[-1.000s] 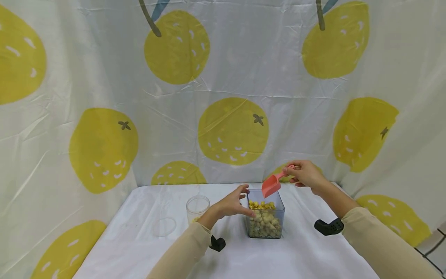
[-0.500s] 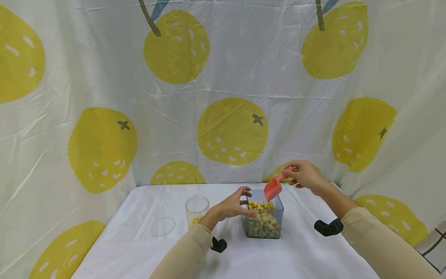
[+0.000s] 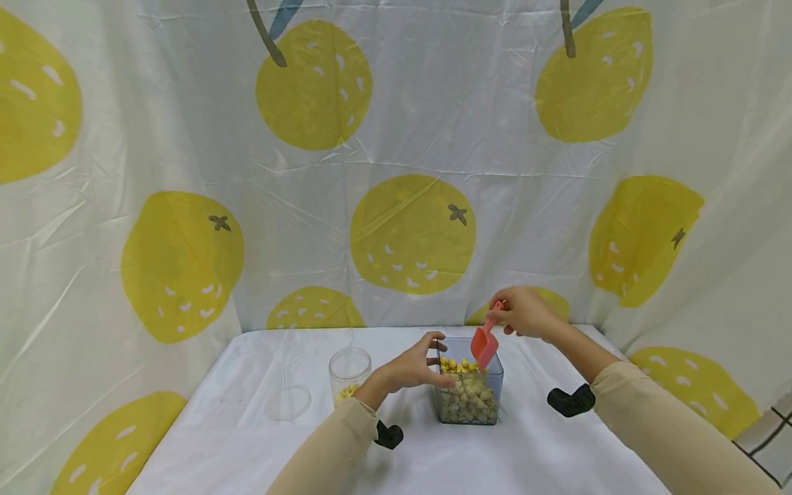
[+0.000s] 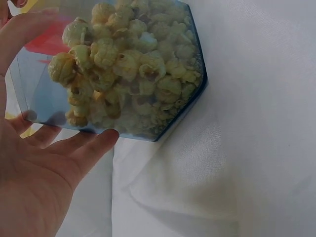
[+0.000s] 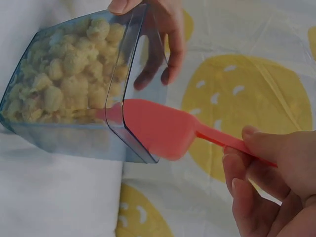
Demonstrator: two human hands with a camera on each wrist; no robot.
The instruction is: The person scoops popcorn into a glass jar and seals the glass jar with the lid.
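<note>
A clear, bluish square container (image 3: 469, 397) of popcorn (image 4: 126, 64) stands on the table, its top uncovered. My left hand (image 3: 411, 361) holds it by the left side near the rim, thumb on the near face and fingers spread along the side. With thumb and fingers, my right hand (image 3: 526, 313) pinches the handle of a pink scoop (image 5: 163, 128) above the container. The scoop tilts downward, its blade inside the opening. In the right wrist view, the blade's tip reaches the popcorn, seen through the wall.
Left of the container, behind my left wrist, a round clear jar (image 3: 350, 364) holds some popcorn low down. A clear round lid (image 3: 289, 403) lies farther left on the white-covered table (image 3: 247, 454). A fruit-print curtain (image 3: 414, 234) hangs behind.
My right hand has moved a little left, bringing the scoop from above the rim down into the container and steeper. My left hand has kept its place on the container.
</note>
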